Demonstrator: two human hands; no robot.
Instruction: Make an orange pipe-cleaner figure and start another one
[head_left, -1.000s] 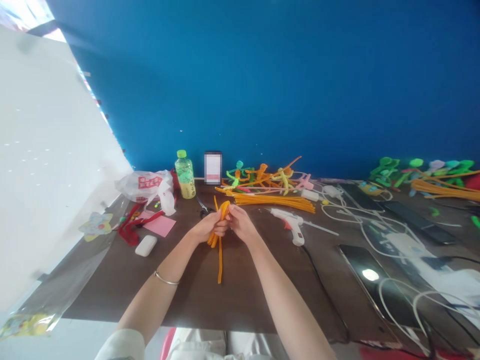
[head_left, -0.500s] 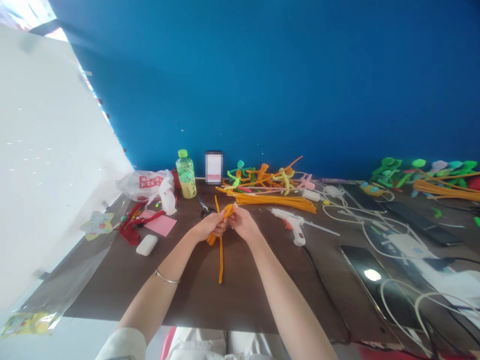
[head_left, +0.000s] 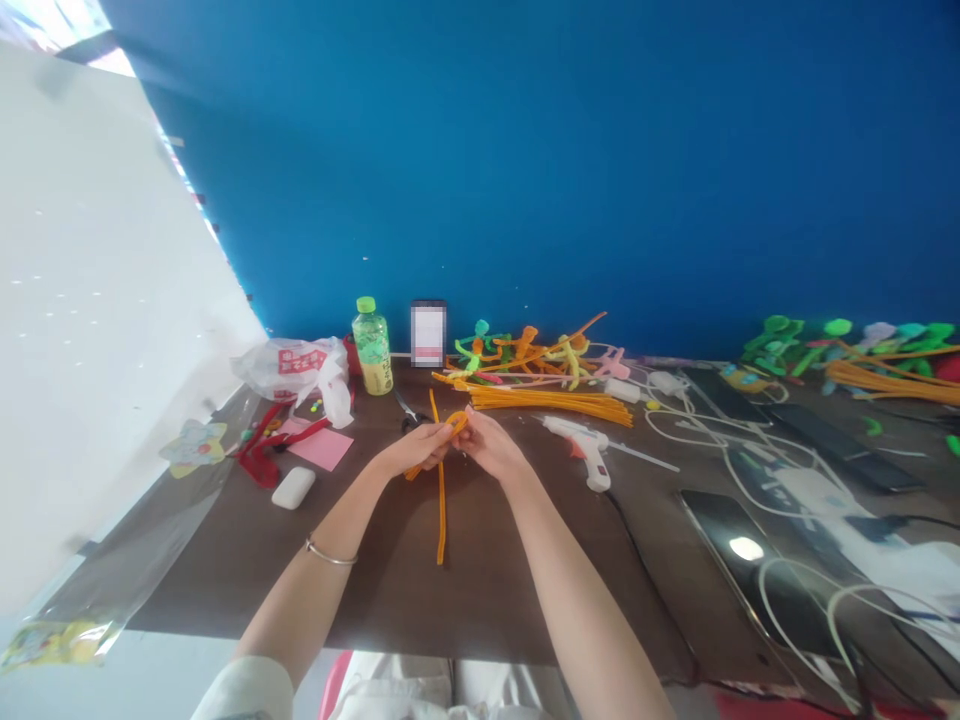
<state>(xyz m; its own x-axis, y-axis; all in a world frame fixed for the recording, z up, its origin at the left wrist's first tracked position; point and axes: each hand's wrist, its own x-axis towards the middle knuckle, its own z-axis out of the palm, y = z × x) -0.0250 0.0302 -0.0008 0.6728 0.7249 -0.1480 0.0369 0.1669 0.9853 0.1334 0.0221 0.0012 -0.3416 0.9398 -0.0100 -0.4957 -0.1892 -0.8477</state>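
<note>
Both hands meet over the middle of the table, closed on a small bunch of bent orange pipe cleaners [head_left: 457, 421]. My left hand [head_left: 417, 448] wraps the bunch from the left, and some ends poke out below its fingers. The fingertips of my right hand [head_left: 487, 440] pinch the looped upper part. A separate orange pipe cleaner [head_left: 441, 520] lies on the table, running under the hands toward me. Just behind my left hand are scissors [head_left: 409, 415], partly hidden. Beyond my right hand lies a bundle of straight orange pipe cleaners [head_left: 551, 402].
A white glue gun [head_left: 589, 450] lies right of the hands, its cord trailing toward me. Pipe-cleaner figures [head_left: 529, 350], a bottle [head_left: 373, 350] and an upright phone [head_left: 428, 335] stand at the back. Left are a white case [head_left: 293, 488] and plastic bag [head_left: 292, 368]; right, a large phone [head_left: 757, 570] and cables.
My left hand has turned slightly around the bunch, so fewer orange ends show below it. The looped top has tilted toward the right hand. Everything else stays in place.
</note>
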